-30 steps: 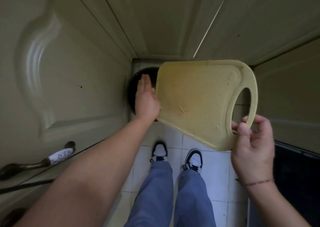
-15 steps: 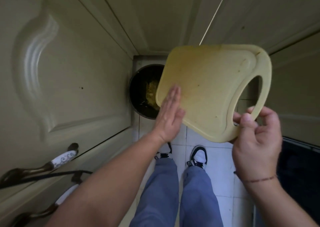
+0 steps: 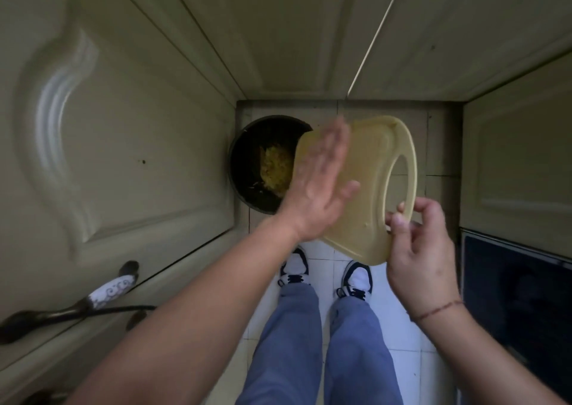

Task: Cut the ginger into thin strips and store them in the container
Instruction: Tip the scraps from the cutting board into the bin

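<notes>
Nearest the camera, the blue trouser legs [image 3: 312, 342] and the white-and-black trainers [image 3: 356, 277] stand on the white tiled floor [image 3: 399, 327], toes toward the far edge of the floor where it meets the cream cabinet doors [image 3: 278, 33].

Above the feet, the right hand [image 3: 418, 249] pinches the loop handle of the pale yellow plastic chopping board [image 3: 368, 188] between thumb and curled fingers; its grip is clenched on that handle. This hold leaves the whole working face free and lets the board tilt as a chute.

The left hand [image 3: 322, 181] lies flat on the board face, fingers straight and together, its grip released and grasping nothing. Judged from the pose, it serves as a scraper to push cuttings off the board.

The board's long axis runs from the handle, near and right, to the plain end, far and left. The plain end points over the rim of the round black bin [image 3: 244, 163], which stands on the floor at its far left corner against the cabinet.

A heap of yellow ginger cuttings [image 3: 275, 166] lies inside the bin, just beside the board's edge. Whether these are strips or peelings cannot be told. No storage container is in view.
</notes>
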Action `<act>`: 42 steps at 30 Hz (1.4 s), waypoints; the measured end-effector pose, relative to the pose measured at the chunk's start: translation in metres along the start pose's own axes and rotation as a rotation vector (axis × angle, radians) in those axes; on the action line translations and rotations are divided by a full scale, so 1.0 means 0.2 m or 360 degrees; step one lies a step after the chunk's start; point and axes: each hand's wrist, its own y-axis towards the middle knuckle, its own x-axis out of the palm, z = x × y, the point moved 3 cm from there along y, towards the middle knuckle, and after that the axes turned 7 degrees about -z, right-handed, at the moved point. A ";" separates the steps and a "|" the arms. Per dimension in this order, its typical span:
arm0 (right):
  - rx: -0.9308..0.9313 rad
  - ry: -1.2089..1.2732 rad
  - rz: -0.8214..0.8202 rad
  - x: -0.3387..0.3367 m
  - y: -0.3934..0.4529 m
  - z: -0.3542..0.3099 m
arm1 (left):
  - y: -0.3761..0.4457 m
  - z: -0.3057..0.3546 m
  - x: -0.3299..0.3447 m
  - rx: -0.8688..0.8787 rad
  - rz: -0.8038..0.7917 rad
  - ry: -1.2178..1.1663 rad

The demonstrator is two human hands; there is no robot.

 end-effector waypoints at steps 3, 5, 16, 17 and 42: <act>-0.0043 -0.0038 -0.0016 0.02 -0.01 -0.01 | 0.09 0.18 0.05 0.0338 -0.0025 -0.0031; -0.0078 -0.0009 0.0009 0.02 -0.02 -0.03 | 0.11 0.18 0.09 0.0336 -0.0014 -0.0024; -0.0132 0.0311 0.0153 -0.16 -0.04 -0.02 | -0.14 -0.63 0.04 -0.1609 -0.0320 0.0327; -0.0118 0.0318 0.0159 -0.18 -0.03 -0.01 | -0.17 -0.67 0.00 -0.1765 -0.0226 0.0189; -0.0081 0.0220 -0.0079 -0.04 -0.06 -0.01 | -0.16 -0.55 -0.11 -0.1541 0.1146 -0.0447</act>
